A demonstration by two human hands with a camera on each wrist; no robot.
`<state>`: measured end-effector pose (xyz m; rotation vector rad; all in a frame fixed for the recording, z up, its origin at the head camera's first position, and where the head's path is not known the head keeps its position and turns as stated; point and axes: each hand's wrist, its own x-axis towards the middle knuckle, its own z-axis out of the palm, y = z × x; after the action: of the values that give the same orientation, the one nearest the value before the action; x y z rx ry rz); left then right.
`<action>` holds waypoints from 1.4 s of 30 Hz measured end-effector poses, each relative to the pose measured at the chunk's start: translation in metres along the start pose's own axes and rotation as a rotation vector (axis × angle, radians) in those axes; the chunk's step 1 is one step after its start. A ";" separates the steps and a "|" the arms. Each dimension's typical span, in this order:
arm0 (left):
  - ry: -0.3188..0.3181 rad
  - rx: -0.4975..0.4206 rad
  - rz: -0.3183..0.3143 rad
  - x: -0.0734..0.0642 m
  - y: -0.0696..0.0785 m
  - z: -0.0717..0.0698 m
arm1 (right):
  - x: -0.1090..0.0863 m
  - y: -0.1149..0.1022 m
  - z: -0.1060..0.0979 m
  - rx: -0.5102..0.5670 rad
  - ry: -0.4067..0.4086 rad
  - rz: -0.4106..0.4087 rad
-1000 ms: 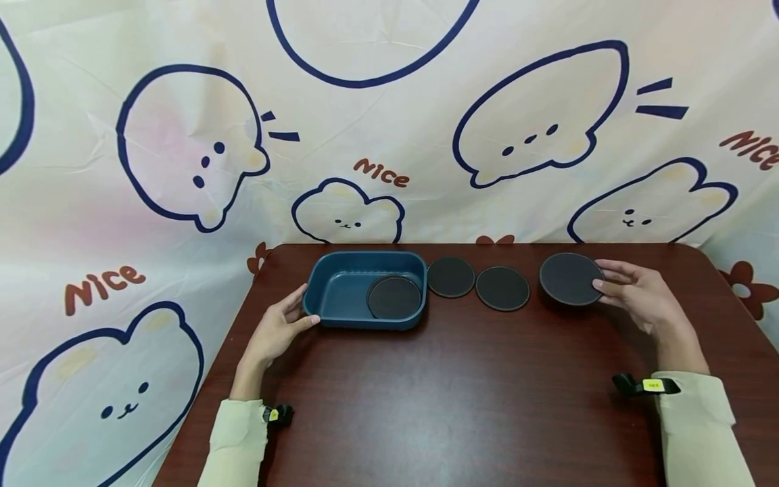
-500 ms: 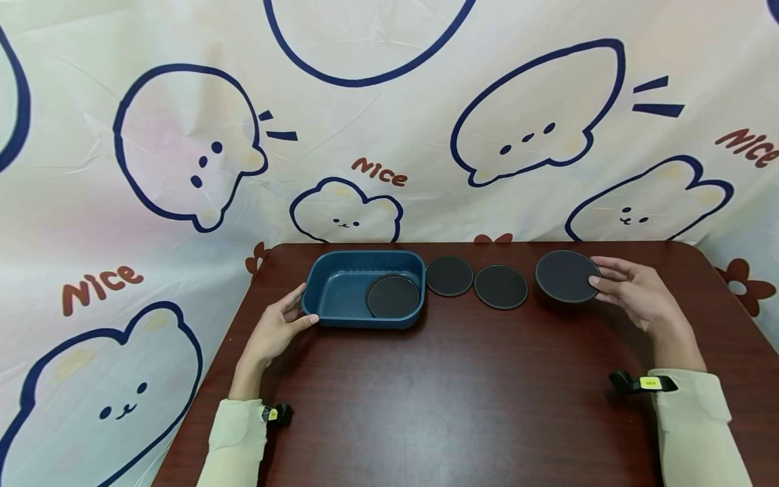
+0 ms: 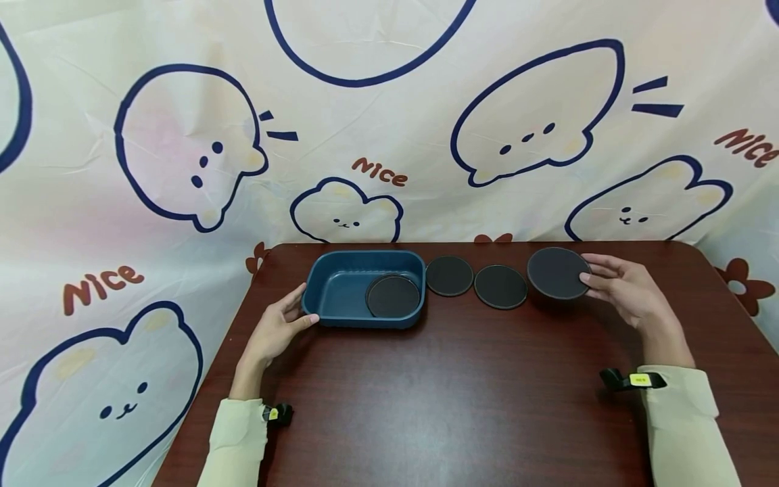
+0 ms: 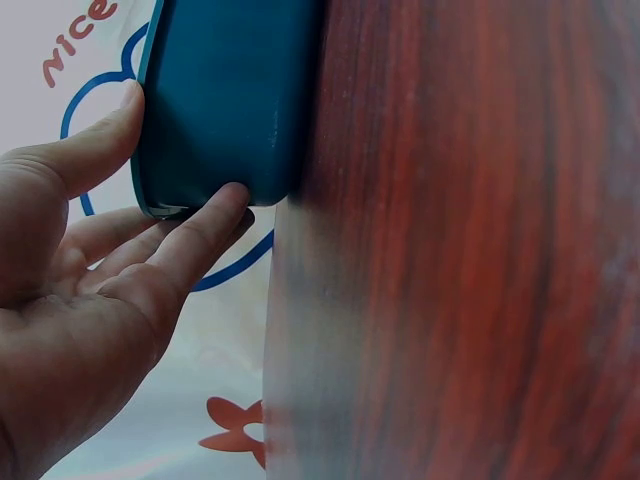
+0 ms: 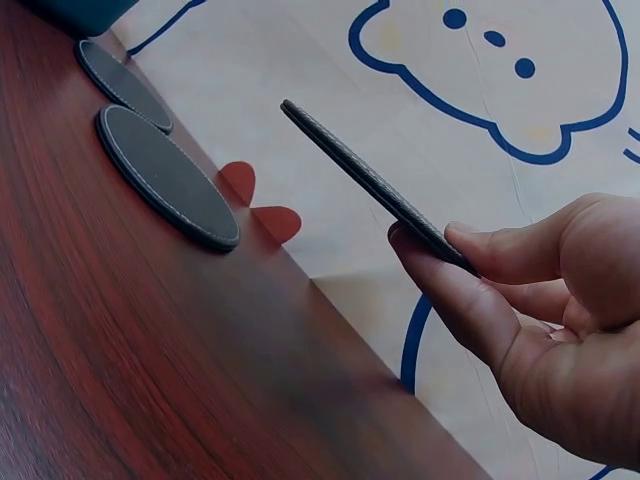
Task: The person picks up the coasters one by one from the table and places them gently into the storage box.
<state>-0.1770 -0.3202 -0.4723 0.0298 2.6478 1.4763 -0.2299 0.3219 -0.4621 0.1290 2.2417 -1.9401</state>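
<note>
We see left hand gripping blue tray. Well right of the tray, right hand pinches a raised black disc; two more discs lie between, a fourth disc inside the tray.

A pale cloth backdrop, printed with navy-outlined cartoon faces (and the word "Nice" in brownish-red lettering), hangs behind a dark reddish-brown, wood-grained table whose top reflects soft light.

the tray is teal-blue, the discs black, the table reddish-brown wood-grained.
</note>
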 end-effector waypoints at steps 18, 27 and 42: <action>-0.002 0.002 -0.001 -0.005 0.000 -0.003 | 0.003 -0.005 0.022 0.135 -0.030 -0.015; -0.009 -0.015 -0.003 -0.004 0.003 -0.002 | 0.004 -0.011 0.037 0.139 -0.036 -0.009; -0.006 0.002 0.005 -0.001 0.002 -0.001 | 0.004 -0.018 0.057 0.139 -0.055 -0.006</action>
<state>-0.1765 -0.3199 -0.4697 0.0408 2.6464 1.4735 -0.2326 0.2628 -0.4535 0.0855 2.0753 -2.0760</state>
